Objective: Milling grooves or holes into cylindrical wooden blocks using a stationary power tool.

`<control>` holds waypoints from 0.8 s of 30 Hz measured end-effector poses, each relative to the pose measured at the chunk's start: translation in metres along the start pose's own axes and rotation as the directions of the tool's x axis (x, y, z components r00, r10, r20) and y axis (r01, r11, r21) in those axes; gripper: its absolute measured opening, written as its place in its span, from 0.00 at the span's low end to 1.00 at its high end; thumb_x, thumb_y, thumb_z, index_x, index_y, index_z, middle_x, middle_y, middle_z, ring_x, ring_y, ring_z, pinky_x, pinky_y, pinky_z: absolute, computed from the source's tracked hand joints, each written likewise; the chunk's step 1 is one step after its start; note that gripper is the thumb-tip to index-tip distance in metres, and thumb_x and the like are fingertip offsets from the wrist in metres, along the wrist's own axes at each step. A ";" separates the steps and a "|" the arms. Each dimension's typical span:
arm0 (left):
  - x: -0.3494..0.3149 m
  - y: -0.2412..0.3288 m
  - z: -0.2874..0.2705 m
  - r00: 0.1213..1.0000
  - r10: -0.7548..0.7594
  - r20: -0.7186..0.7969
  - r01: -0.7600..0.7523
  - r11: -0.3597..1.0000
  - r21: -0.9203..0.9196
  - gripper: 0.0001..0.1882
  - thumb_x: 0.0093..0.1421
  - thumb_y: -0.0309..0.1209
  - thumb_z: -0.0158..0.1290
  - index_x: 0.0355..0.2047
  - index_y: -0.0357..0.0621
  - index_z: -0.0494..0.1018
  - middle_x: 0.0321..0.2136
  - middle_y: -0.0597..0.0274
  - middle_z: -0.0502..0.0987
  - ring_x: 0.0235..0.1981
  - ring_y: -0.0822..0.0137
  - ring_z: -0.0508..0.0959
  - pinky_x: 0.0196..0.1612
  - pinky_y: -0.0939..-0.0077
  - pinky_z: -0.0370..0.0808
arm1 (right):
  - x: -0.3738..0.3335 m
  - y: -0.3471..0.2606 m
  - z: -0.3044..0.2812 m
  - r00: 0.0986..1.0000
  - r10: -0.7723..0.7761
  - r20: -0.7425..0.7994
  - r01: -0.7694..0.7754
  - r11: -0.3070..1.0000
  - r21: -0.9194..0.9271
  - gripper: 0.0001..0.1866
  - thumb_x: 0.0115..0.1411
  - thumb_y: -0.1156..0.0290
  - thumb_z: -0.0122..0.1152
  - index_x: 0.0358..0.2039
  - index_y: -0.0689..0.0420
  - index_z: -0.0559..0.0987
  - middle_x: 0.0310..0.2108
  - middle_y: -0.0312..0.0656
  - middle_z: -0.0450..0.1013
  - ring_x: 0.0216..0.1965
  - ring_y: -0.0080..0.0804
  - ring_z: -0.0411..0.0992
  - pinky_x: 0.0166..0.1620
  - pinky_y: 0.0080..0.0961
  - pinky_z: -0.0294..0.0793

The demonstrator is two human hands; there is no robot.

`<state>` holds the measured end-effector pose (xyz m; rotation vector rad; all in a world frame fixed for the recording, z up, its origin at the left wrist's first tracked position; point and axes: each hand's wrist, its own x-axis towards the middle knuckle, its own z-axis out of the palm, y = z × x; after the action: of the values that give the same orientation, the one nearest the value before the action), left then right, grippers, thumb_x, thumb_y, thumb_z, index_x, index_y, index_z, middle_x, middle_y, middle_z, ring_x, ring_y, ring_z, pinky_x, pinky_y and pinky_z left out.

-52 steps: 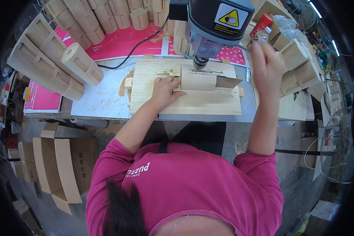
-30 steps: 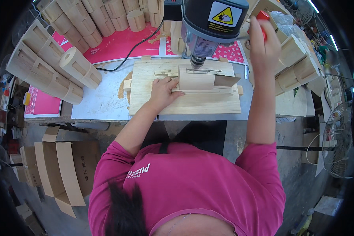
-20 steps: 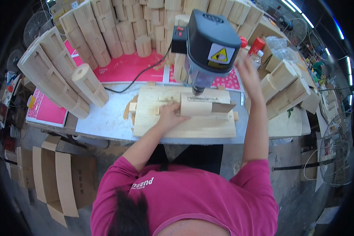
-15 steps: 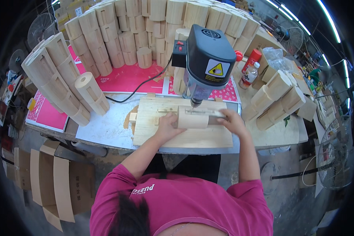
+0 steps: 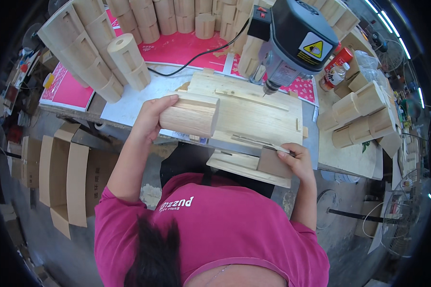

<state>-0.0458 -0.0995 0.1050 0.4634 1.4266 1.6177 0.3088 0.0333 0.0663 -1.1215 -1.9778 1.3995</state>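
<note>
while the left hand (image 5: 152,115) holds a wooden cylinder (image 5: 190,115) by its left end, well apart from the right hand (image 5: 296,160) pinching a flat brown plate (image 5: 272,162), the cylinder appears stiff and fairly light; grip around its barrel advised.

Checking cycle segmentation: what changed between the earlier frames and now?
Left hand lifted the wooden cylinder off the wooden board, leftward and toward the person. Right hand, earlier up beside the drill press, came down and took hold of the brown plate, now apart from the cylinder. Drill press and board stayed in place.
</note>
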 end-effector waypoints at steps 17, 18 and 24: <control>-0.013 -0.046 0.049 0.976 -0.109 0.189 0.095 0.992 0.079 0.24 0.51 0.44 0.57 0.27 0.28 0.73 0.20 0.58 0.74 0.17 0.75 0.72 0.21 0.84 0.67 | -0.002 -0.019 0.000 0.962 -0.264 -0.061 0.269 0.959 0.092 0.13 0.45 0.76 0.65 0.34 0.61 0.78 0.32 0.36 0.68 0.35 0.22 0.65 0.38 0.16 0.63; -0.009 -0.054 0.051 0.944 -0.163 0.285 0.134 0.984 0.118 0.25 0.52 0.46 0.56 0.28 0.29 0.73 0.19 0.61 0.73 0.17 0.76 0.69 0.21 0.85 0.65 | 0.001 -0.016 0.005 0.970 -0.240 -0.044 0.244 0.965 0.097 0.12 0.45 0.76 0.65 0.34 0.61 0.78 0.32 0.36 0.68 0.35 0.22 0.65 0.39 0.16 0.63; 0.008 -0.073 0.066 0.885 -0.176 0.431 0.076 0.968 0.240 0.26 0.52 0.48 0.55 0.31 0.32 0.74 0.19 0.69 0.68 0.20 0.80 0.65 0.24 0.88 0.60 | 0.019 0.010 0.002 0.967 -0.235 -0.095 0.243 0.967 0.082 0.12 0.45 0.77 0.65 0.34 0.61 0.78 0.32 0.35 0.69 0.36 0.23 0.66 0.40 0.16 0.64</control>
<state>0.0274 -0.0596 0.0523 0.7986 1.2481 1.1550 0.3000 0.0488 0.0546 -0.8539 -1.8958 1.2824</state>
